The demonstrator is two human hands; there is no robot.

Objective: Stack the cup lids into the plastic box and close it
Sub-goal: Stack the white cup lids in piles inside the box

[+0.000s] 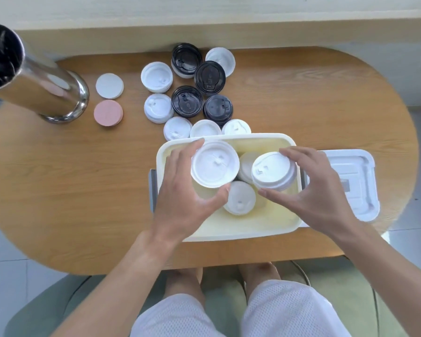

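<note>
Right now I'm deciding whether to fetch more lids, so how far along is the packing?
Early. Two white lid stacks already sit in the plastic box. The left hand holds a white lid and the right hand a stack of white lids, both over the box. Left: about ten white and black piles on the table, and the box lid lies beside it, unclosed.
</note>
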